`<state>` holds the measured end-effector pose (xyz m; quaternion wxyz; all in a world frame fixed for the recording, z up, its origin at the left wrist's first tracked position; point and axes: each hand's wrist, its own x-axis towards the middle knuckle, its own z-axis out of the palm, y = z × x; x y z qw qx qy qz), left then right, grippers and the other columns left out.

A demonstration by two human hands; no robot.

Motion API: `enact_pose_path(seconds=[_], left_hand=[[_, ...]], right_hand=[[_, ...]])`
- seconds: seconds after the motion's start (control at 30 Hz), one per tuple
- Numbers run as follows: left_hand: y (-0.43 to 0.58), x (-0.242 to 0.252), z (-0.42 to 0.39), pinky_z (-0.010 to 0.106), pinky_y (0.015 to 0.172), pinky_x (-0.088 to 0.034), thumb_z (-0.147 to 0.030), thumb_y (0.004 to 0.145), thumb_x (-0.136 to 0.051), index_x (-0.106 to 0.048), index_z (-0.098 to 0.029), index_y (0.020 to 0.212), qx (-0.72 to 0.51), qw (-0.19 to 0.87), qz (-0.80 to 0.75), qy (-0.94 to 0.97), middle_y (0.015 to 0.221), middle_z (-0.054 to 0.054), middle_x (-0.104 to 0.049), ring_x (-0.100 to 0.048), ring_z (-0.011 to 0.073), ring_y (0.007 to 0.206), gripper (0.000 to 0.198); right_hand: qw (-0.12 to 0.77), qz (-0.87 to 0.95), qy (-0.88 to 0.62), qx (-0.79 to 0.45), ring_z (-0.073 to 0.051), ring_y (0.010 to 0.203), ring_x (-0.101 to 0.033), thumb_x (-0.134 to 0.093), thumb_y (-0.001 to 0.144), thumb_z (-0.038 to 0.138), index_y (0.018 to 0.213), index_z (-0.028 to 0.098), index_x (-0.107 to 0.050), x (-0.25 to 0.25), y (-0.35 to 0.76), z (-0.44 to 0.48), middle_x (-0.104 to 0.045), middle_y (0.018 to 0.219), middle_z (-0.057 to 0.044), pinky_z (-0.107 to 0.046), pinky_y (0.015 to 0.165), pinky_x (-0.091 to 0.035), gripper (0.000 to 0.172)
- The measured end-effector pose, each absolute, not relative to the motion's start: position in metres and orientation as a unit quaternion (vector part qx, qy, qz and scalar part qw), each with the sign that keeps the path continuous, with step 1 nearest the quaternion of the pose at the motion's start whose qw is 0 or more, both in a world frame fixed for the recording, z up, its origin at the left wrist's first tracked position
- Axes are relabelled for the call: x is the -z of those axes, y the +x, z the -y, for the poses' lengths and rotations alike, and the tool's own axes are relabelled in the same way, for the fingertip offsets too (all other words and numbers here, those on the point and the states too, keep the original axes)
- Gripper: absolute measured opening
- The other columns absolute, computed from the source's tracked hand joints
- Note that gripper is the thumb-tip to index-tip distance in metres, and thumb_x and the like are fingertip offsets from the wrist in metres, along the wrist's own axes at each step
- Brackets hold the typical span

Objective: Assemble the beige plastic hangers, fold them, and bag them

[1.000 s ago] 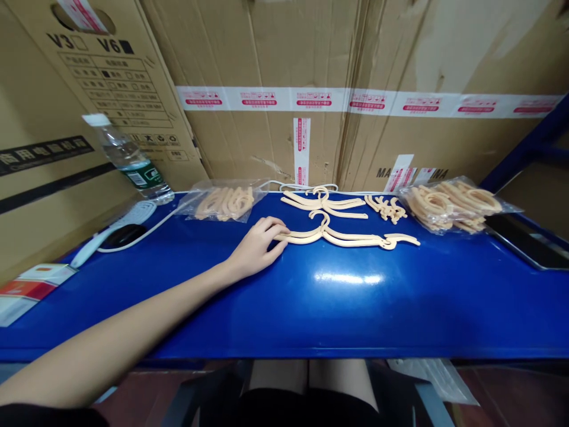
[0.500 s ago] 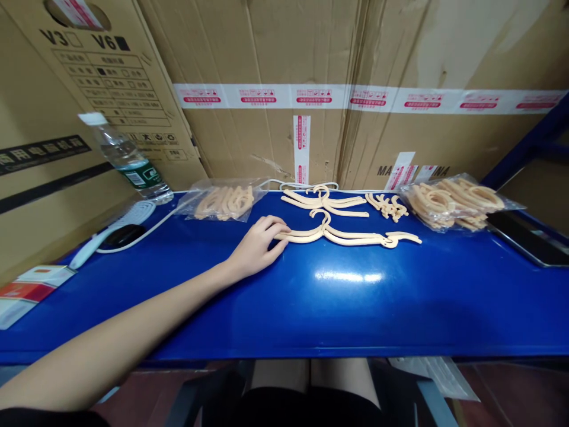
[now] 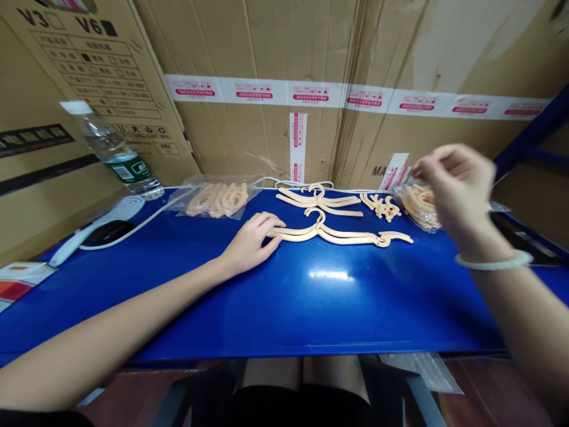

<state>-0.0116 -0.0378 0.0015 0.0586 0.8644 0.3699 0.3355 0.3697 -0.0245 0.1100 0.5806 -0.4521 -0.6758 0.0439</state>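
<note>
My left hand (image 3: pixel 252 240) rests at the left end of a beige plastic clothes hanger (image 3: pixel 296 235), its thumb and fingers closed around that tip. This hanger lies flat, hook pointing away from me, with a small hooked piece (image 3: pixel 393 238) at its right end. Behind it lies a second beige hanger (image 3: pixel 317 200). My right hand (image 3: pixel 460 184) is raised at the right, slightly blurred, in front of a clear bag of beige parts (image 3: pixel 418 204). Its fingers are curled towards the thumb; whether anything is between them is hidden. A pale band circles that wrist.
Small loose beige hooks (image 3: pixel 380 206) lie by the right bag. Another bag of beige parts (image 3: pixel 217 198) is at the back left, near a water bottle (image 3: pixel 118 151), a hairbrush (image 3: pixel 100 225) and a white cable (image 3: pixel 146 224). Cardboard boxes (image 3: pixel 267 47) wall the blue table (image 3: pixel 267 308).
My right hand has come into view from the right and is raised over the bag there. My left hand stays on the hanger tip. The whole view has shifted slightly.
</note>
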Motion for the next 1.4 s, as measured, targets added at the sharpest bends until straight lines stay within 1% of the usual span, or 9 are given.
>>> enact_pose_path(seconds=[0.07,0.17,0.27,0.47,0.63,0.73,0.9,1.23,1.4], left_hand=[[-0.011,-0.002,0.038,0.046,0.099,-0.048,-0.027,0.096,-0.051,-0.063,-0.019,0.114,-0.334,0.062,-0.369,0.865,0.115,0.011,-0.064,-0.059,0.0278,0.110,0.023],[-0.011,-0.002,0.039,0.045,0.098,-0.049,-0.027,0.097,-0.051,-0.063,-0.019,0.113,-0.334,0.066,-0.366,0.866,0.115,0.011,-0.065,-0.060,0.0272,0.109,0.022],[-0.012,-0.002,0.039,0.044,0.097,-0.050,-0.027,0.097,-0.052,-0.063,-0.019,0.113,-0.330,0.066,-0.365,0.868,0.114,0.011,-0.066,-0.061,0.0273,0.109,0.022],[-0.012,-0.001,0.040,0.048,0.098,-0.050,-0.027,0.097,-0.053,-0.063,-0.019,0.114,-0.326,0.070,-0.360,0.871,0.118,0.011,-0.070,-0.064,0.0283,0.112,0.021],[-0.012,0.000,0.042,0.045,0.104,-0.051,-0.021,0.101,-0.047,-0.063,-0.019,0.116,-0.329,0.082,-0.329,0.881,0.123,0.010,-0.070,-0.065,0.0247,0.117,0.023],[-0.012,0.002,0.041,0.045,0.105,-0.052,-0.020,0.101,-0.048,-0.064,-0.018,0.116,-0.332,0.082,-0.323,0.882,0.124,0.011,-0.070,-0.065,0.0244,0.118,0.023],[-0.014,0.006,0.036,0.040,0.099,-0.055,-0.017,0.101,-0.049,-0.068,-0.017,0.104,-0.346,0.086,-0.308,0.882,0.118,0.011,-0.072,-0.069,0.0223,0.112,0.020],[-0.016,0.009,0.031,0.041,0.097,-0.057,-0.014,0.099,-0.049,-0.069,-0.016,0.101,-0.357,0.069,-0.335,0.869,0.113,0.011,-0.073,-0.070,0.0233,0.109,0.020],[-0.014,0.004,0.036,0.043,0.097,-0.057,-0.016,0.097,-0.053,-0.069,-0.015,0.104,-0.370,0.049,-0.335,0.865,0.114,0.012,-0.073,-0.069,0.0245,0.109,0.017]], right_hand=[[0.582,0.658,-0.466,-0.109,-0.013,0.063,-0.061,-0.074,0.088,0.037,0.078,0.020,-0.061,-0.090,0.368,0.018,-0.065,0.073,-0.004,-0.028,0.062,-0.049,0.023],[0.534,0.663,-0.497,-0.169,-0.014,0.058,-0.058,-0.076,0.081,0.041,0.073,0.023,-0.059,-0.064,0.370,0.015,-0.064,0.067,-0.002,-0.029,0.057,-0.046,0.026],[0.473,0.705,-0.506,-0.151,-0.019,0.063,-0.063,-0.071,0.083,0.046,0.074,0.023,-0.061,-0.059,0.374,0.017,-0.067,0.068,-0.002,-0.032,0.061,-0.049,0.026],[0.223,0.850,-0.462,-0.121,-0.026,0.082,-0.071,-0.054,0.093,0.046,0.085,0.022,-0.073,-0.069,0.366,0.027,-0.077,0.088,-0.007,-0.039,0.078,-0.054,0.032],[0.136,0.875,-0.447,-0.125,-0.026,0.085,-0.069,-0.066,0.087,0.050,0.101,0.019,-0.075,-0.067,0.361,0.030,-0.076,0.097,-0.010,-0.037,0.072,-0.052,0.036],[0.122,0.877,-0.450,-0.117,-0.025,0.083,-0.067,-0.070,0.084,0.053,0.101,0.017,-0.076,-0.064,0.362,0.029,-0.074,0.095,-0.011,-0.037,0.073,-0.050,0.040],[0.138,0.868,-0.458,-0.134,-0.022,0.071,-0.062,-0.066,0.086,0.056,0.096,0.017,-0.076,-0.055,0.361,0.025,-0.071,0.084,-0.010,-0.034,0.064,-0.047,0.042],[0.189,0.864,-0.449,-0.125,-0.027,0.081,-0.067,-0.067,0.086,0.057,0.095,0.019,-0.076,-0.047,0.357,0.021,-0.074,0.095,-0.012,-0.039,0.072,-0.051,0.040],[0.280,0.831,-0.476,-0.065,-0.025,0.080,-0.068,-0.059,0.092,0.052,0.096,0.021,-0.075,-0.062,0.366,0.025,-0.076,0.095,-0.009,-0.037,0.070,-0.052,0.035]])
